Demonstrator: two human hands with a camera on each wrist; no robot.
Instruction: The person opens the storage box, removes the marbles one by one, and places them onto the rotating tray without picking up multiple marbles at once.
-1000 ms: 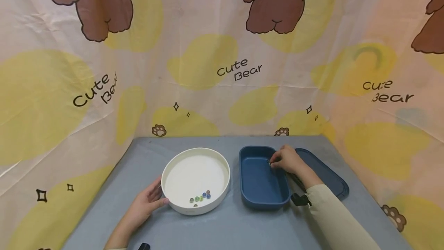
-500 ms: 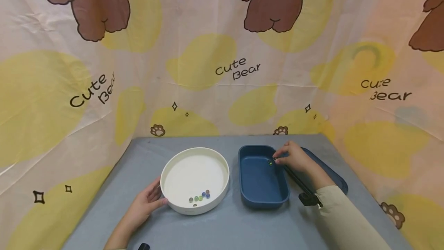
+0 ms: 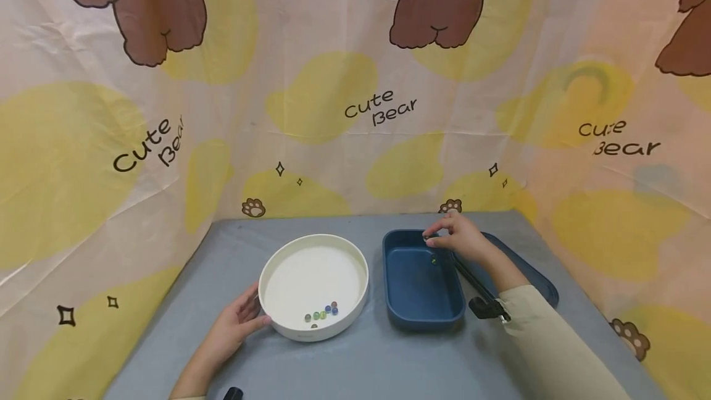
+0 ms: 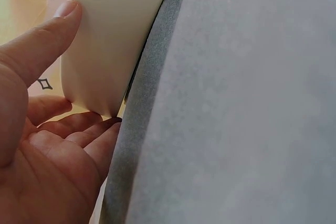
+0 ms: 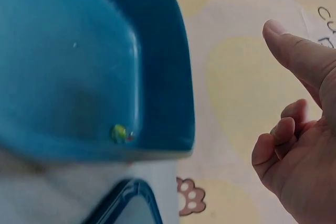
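Note:
My left hand (image 3: 230, 329) steadies a round white tray (image 3: 313, 264). The thumb lies at its rim and the fingertips touch the lower wall, as the left wrist view (image 4: 58, 145) shows. Several glass marbles (image 3: 323, 314) sit near the tray's front side. Over the far right corner of a deep blue box (image 3: 422, 295), my right hand (image 3: 461, 236) pinches a small dark marble (image 3: 427, 237) between thumb and forefinger. A green-yellow marble (image 3: 434, 260) lies on the box floor, near its right wall. In the right wrist view, the pinched marble is hidden and the other fingers (image 5: 270, 148) are curled.
A flat blue lid (image 3: 522, 270) lies on the grey-blue table (image 3: 355, 363), right of the box and partly under my right forearm. A black wrist camera mount (image 3: 486, 308) hangs below that forearm. Behind stands a bear-print curtain (image 3: 333, 171).
My right hand has risen from inside the blue box with a marble, uncovering the green-yellow one, then moved away and slightly left. The left hand has stayed on the tray.

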